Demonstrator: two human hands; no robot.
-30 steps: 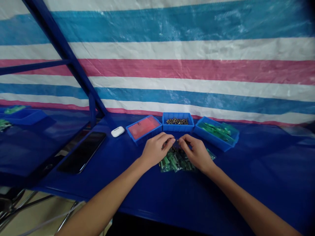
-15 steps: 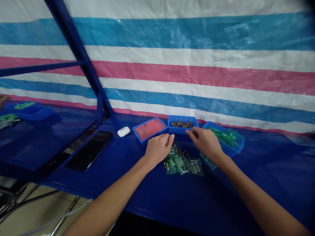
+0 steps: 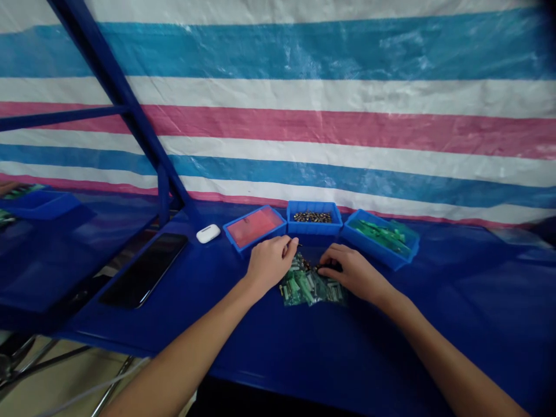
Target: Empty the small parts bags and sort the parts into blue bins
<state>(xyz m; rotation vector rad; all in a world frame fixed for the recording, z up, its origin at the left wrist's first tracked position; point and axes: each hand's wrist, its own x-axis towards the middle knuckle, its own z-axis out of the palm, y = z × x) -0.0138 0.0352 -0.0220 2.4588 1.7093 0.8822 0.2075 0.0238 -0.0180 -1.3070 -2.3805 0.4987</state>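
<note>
My left hand is closed in a pinch left of the small pile on the blue table. A tiny dark tip shows at its thumb, too small to name. Lower and to the right, my right hand has thumb and fingers pressed together at the edge of the loose small metal parts. Whatever it pinches is hidden by the fingers. In front of both hands lie several clear plastic bags with green and whitish pieces inside.
Behind the hands stand a blue bin with a pinkish-red content, a bin of brassy metal parts and a bin of green pieces. A white case and a black phone lie left. A blue frame post rises behind.
My right hand has come down and left from beside the green-piece bin to the metal parts. My left hand stays pinched near the pile. The whole view has shifted slightly.
</note>
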